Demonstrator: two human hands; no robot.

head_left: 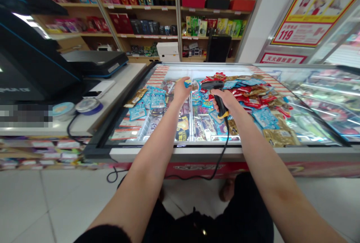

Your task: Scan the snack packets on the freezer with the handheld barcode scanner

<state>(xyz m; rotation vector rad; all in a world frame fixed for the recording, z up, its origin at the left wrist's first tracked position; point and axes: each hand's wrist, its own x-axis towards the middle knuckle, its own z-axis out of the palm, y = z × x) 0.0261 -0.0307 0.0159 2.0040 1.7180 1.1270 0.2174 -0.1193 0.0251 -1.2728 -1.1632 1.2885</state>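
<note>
My right hand [227,99] is wrapped round the black handle of a barcode scanner [212,84], and a black cable hangs from its yellow-edged base. The scanner's head points left. Just in front of it, my left hand [181,88] grips a small packet [194,86] with blue, yellow and white on it; the fingers hide part of it. Both hands are above the glass top of a chest freezer. Blue packets [156,97] and a gold packet [136,98] lie left of my left hand. A heap of red packets [250,97], with blue and gold ones, spreads beyond my right hand.
On the counter [135,74] at left stand a dark checkout machine [30,59], a flat black device [97,62] and two round tubs [88,105]. The scanner cable [218,164] loops over the freezer's front edge. Stocked shelves [140,6] line the back.
</note>
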